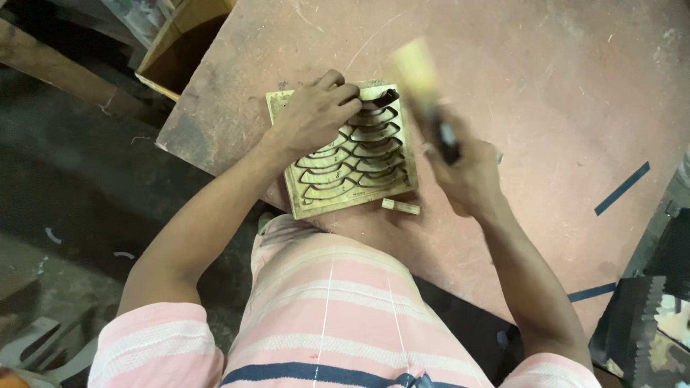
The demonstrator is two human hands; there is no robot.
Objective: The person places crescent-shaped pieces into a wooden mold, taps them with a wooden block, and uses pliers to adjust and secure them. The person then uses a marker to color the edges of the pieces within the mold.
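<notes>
A square wooden die board (350, 188) with rows of curved dark blades lies near the edge of a reddish worktable (560, 108). My left hand (313, 113) rests on the board's upper part, fingers pinching a dark curved blade piece (386, 97) at the top right corner. My right hand (467, 172) grips the dark handle of a wooden mallet (418, 72), raised above the board and blurred by motion. A small wooden block (400, 206) lies on the table just below the board's right corner.
An open cardboard box (183, 43) stands at the table's far left corner. Blue tape strips (622, 187) are stuck on the table at right. Dark sheets and cut shapes (650, 330) lie at the lower right. The dark floor (79, 179) is to the left.
</notes>
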